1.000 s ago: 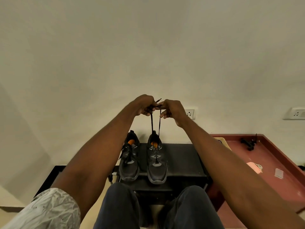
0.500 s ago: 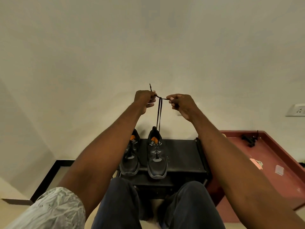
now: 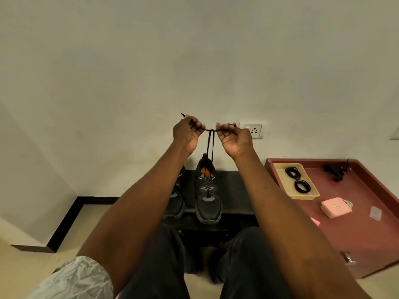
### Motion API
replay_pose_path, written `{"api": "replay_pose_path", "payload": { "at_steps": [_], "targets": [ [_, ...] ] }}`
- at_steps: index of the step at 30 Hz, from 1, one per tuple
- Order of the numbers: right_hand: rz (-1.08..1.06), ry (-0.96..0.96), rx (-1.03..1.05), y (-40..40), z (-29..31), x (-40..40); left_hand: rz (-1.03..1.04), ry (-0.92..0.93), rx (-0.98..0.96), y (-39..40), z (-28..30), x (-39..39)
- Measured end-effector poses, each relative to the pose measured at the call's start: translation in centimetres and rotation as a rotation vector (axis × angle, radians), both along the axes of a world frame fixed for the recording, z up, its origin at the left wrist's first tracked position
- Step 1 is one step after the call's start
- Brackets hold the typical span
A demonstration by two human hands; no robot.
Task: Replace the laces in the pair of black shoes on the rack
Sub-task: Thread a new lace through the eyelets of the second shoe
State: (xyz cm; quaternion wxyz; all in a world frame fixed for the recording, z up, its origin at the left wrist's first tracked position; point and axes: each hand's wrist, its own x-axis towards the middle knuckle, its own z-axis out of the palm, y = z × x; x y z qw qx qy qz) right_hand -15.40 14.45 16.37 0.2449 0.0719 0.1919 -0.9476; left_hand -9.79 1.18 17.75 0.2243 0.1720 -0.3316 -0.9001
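Two black shoes stand side by side on a low black rack (image 3: 235, 190). The right shoe (image 3: 207, 195) has an orange tongue patch and is in full view; the left shoe (image 3: 176, 197) is mostly hidden behind my left forearm. A black lace (image 3: 210, 145) rises taut from the right shoe in two strands. My left hand (image 3: 187, 132) and my right hand (image 3: 234, 138) pinch its two ends, held high above the shoe and pulled apart. One lace tip sticks out past my left hand.
A reddish-brown cabinet top (image 3: 354, 225) is at the right. On it lie a beige tray (image 3: 278, 169) with two coiled black laces (image 3: 298, 180), a pink pouch (image 3: 335, 207), a black clip (image 3: 334, 171) and a small clear packet (image 3: 375, 212). A wall socket (image 3: 253, 130) is behind my right hand.
My hands rose, then spread apart, stretching the lace ends sideways above the right shoe. The view swung right, bringing the tray with coiled laces into sight.
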Motion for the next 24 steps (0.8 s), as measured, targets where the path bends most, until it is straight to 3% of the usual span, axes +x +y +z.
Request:
{"api": "replay_pose_path", "payload": {
  "at_steps": [2,4,6,8,9,11,13,15,17,20,22,24],
  "targets": [
    [-0.023,0.099,0.214,0.9,-0.5,-0.8,-0.034,-0.116,-0.359,-1.4,-0.6,0.3],
    [-0.053,0.366,0.642,2.2,-0.9,-1.6,-0.083,-0.319,-1.047,-3.3,-1.2,0.9],
    [-0.020,0.810,1.239,3.4,-1.2,-2.4,-0.252,-0.432,-1.660,-4.7,-2.3,1.3],
    [0.201,1.283,1.798,3.6,-2.1,-2.9,-0.488,-0.582,-2.131,-5.2,-3.4,1.3],
    [0.355,1.427,2.053,3.6,-2.8,-3.1,-0.557,-0.669,-2.316,-5.3,-4.0,1.3],
    [0.476,1.515,2.361,3.7,-4.7,-3.5,-0.546,-0.815,-2.436,-5.5,-5.3,1.1],
    [0.417,1.357,2.371,4.2,-6.5,-3.9,-0.452,-0.937,-2.250,-6.2,-6.9,0.8],
    [0.350,1.117,2.145,4.5,-7.8,-4.1,-0.391,-0.976,-1.821,-6.7,-8.8,0.8],
    [0.294,0.822,1.812,3.9,-8.9,-4.0,-0.280,-0.776,-1.152,-6.5,-10.8,0.5],
    [0.107,0.240,1.053,1.8,-11.2,-2.8,-0.056,-0.418,-0.248,-4.8,-12.4,0.5],
    [0.071,0.014,0.636,0.8,-12.5,-2.2,-0.015,-0.208,0.122,-3.4,-13.3,0.2],
    [0.029,-0.139,0.374,0.1,-13.1,-2.1,0.037,-0.089,0.338,-2.3,-13.5,-0.3]
  ]
}}
